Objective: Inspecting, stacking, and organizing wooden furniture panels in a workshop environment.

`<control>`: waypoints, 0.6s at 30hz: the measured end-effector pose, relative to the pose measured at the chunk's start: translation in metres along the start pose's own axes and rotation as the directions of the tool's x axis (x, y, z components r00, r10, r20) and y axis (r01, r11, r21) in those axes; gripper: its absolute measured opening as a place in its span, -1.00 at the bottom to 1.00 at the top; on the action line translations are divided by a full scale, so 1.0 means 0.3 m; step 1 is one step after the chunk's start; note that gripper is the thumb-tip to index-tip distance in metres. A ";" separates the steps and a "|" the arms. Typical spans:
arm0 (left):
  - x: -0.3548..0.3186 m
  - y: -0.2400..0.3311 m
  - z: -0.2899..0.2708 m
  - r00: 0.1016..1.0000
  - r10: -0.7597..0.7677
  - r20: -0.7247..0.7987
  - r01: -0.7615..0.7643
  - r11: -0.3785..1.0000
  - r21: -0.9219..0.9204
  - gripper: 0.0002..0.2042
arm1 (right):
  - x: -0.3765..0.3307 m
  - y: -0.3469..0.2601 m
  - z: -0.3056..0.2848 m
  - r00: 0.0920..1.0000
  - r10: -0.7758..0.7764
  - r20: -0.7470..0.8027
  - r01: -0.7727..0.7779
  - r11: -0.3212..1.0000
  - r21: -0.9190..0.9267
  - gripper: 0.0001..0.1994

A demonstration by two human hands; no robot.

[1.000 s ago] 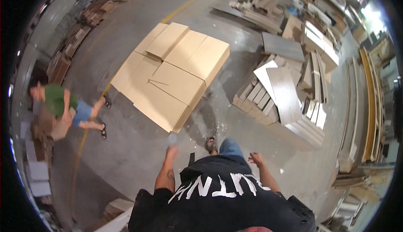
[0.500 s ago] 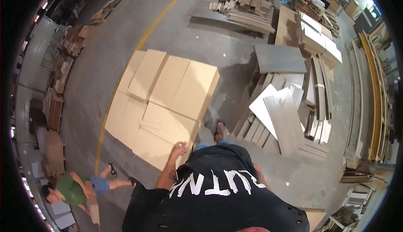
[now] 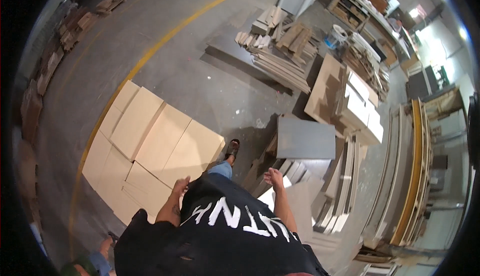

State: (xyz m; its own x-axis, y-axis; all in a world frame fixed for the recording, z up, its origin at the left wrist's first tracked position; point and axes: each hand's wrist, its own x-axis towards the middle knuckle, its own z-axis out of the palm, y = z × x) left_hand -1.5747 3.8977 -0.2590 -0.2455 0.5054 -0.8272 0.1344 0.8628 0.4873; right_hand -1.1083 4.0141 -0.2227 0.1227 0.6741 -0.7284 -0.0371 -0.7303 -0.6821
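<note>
My left hand is low at my left side, beside the near edge of a group of tan, flat-topped cartons. Its fingers are loosely bent, and I see nothing in them. In front of my right hip hangs my right hand, fingers partly apart and holding nothing visible. From this view it overlaps a pile of grey and white boards. A dark grey panel lies at the far side of that pile. One sandalled foot shows on the floor between cartons and boards.
Stacked strips and planks lie farther ahead, near a white bucket. White-topped board stacks stand to the right, before a long yellow beam. A yellow floor line curves past the cartons. Another person is at lower left.
My view has swung right, and the cartons now sit farther left. My left hand has drawn away from the carton tops. My right hand has come up into sight ahead of my hip.
</note>
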 end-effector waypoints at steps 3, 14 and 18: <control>0.164 0.373 0.025 0.997 -0.026 -0.066 0.015 0.988 -0.152 -0.54 | 0.154 -0.106 0.001 0.979 0.147 0.142 -0.144 0.989 -0.029 -0.58; 0.346 1.224 -0.107 0.989 0.144 -0.021 -0.137 0.871 -0.473 -0.32 | 0.655 -0.501 -0.051 0.857 -0.170 0.487 0.512 0.165 -0.843 -0.65; 0.406 1.217 -0.127 1.000 0.000 0.003 0.001 0.882 -0.471 -0.31 | 0.935 -0.783 -0.002 0.881 0.049 0.470 0.409 0.420 -0.810 -0.65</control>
State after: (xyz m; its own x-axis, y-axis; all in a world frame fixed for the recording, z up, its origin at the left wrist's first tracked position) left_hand -1.5921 4.2738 -0.1711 -0.2426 0.5058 -0.8278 -0.3342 0.7575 0.5608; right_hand -1.0645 4.3747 -0.2669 -0.3602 0.6099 -0.7058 0.8382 -0.1205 -0.5319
